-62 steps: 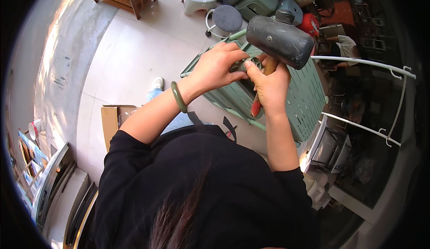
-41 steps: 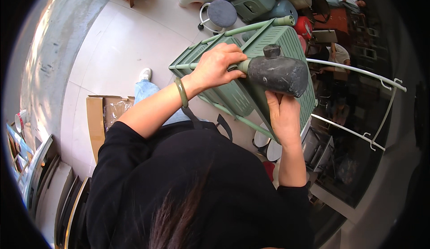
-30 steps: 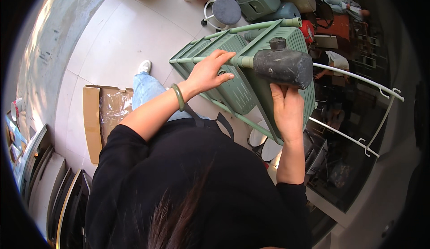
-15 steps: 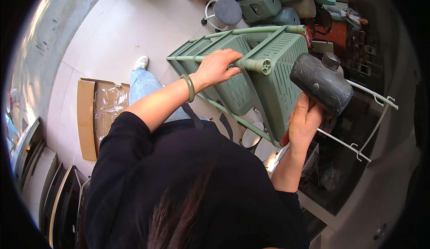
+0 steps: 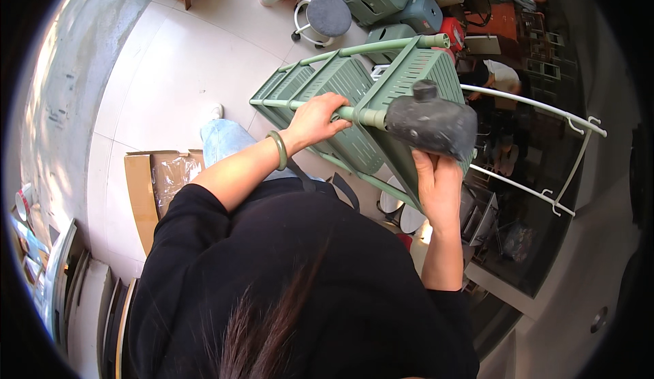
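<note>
The left hand (image 5: pixel 319 118) clenches the green rack's (image 5: pixel 381 106) pole; just right, the right hand (image 5: pixel 436 185) grasps a dark mallet (image 5: pixel 430 121) against the pole's end.

Sage-green slatted rack (image 5: pixel 354 100) (dark grey mallet (image 5: pixel 430 121)).

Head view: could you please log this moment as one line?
left hand: grips rack pole | right hand: holds mallet at pole end | rack: tilted
</note>
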A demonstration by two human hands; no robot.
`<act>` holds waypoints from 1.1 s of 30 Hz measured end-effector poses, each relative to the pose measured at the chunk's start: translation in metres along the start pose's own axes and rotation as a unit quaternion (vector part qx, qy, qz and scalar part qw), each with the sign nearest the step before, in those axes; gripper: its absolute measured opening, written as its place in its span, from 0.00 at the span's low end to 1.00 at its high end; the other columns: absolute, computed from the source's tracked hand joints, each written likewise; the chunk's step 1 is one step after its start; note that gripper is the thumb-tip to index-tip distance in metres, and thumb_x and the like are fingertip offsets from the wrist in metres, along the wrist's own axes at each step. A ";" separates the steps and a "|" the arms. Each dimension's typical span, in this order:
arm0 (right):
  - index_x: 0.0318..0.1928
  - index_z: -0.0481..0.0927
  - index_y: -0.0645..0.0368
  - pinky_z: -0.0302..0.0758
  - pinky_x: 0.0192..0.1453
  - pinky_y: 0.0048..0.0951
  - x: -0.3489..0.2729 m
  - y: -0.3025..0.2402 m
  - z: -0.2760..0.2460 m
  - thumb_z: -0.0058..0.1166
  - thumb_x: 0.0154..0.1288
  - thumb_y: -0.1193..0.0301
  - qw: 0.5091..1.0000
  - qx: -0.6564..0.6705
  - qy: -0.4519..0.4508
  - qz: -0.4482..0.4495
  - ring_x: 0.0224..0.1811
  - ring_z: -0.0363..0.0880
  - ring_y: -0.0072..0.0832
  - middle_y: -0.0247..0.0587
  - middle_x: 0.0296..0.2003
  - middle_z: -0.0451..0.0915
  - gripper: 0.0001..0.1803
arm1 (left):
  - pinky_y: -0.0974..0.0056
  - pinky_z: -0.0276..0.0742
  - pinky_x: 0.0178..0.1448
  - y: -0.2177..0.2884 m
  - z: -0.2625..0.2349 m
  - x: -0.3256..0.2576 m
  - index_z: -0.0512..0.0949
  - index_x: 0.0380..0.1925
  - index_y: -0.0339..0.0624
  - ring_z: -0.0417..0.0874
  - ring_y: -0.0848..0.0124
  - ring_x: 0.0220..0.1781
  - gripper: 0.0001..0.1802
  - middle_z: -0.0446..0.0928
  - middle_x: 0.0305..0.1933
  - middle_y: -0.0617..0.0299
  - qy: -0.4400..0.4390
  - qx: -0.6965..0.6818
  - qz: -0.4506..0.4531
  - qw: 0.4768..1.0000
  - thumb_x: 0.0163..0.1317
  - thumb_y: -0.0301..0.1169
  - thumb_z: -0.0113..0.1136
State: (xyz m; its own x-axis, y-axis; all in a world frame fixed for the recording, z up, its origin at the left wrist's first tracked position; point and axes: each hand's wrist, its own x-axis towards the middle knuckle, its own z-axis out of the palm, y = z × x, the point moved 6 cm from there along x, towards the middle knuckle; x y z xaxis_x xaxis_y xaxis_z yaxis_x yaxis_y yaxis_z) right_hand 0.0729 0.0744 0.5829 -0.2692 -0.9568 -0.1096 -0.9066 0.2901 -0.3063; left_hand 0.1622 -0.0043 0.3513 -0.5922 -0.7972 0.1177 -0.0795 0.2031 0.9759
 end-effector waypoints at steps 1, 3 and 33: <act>0.51 0.75 0.67 0.75 0.46 0.35 0.000 0.007 -0.004 0.54 0.72 0.67 0.998 0.037 0.024 0.054 0.35 0.80 0.39 0.48 0.36 0.82 0.16 | 0.54 0.75 0.51 -0.003 0.000 0.001 0.77 0.47 0.41 0.80 0.54 0.47 0.21 0.78 0.45 0.53 -0.023 -0.001 -0.013 1.000 0.55 0.37 0.67; 0.49 0.77 0.67 0.76 0.44 0.35 -0.004 0.000 0.002 0.55 0.71 0.66 1.000 0.007 0.024 -0.018 0.32 0.80 0.38 0.47 0.33 0.83 0.16 | 0.55 0.75 0.51 -0.002 -0.007 0.003 0.77 0.48 0.40 0.80 0.54 0.47 0.22 0.78 0.46 0.53 -0.042 -0.001 -0.006 0.999 0.55 0.37 0.67; 0.41 0.73 0.60 0.59 0.19 0.18 -0.328 0.379 -0.057 0.53 0.71 0.73 0.643 0.597 0.438 0.197 0.16 0.58 0.12 0.24 0.18 0.63 0.05 | 0.57 0.75 0.55 0.285 0.358 -0.016 0.75 0.50 0.42 0.79 0.59 0.49 0.25 0.77 0.49 0.57 -0.331 0.119 0.275 0.895 0.50 0.24 0.70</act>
State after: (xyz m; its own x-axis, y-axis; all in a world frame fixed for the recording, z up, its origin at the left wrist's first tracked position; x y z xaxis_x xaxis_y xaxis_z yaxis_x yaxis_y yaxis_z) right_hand -0.2014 0.4973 0.5569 -0.9550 -0.2965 0.0128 0.0433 -0.1817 -0.9824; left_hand -0.1379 0.2698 0.5613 -0.9329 -0.0434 0.3574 0.2489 0.6395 0.7274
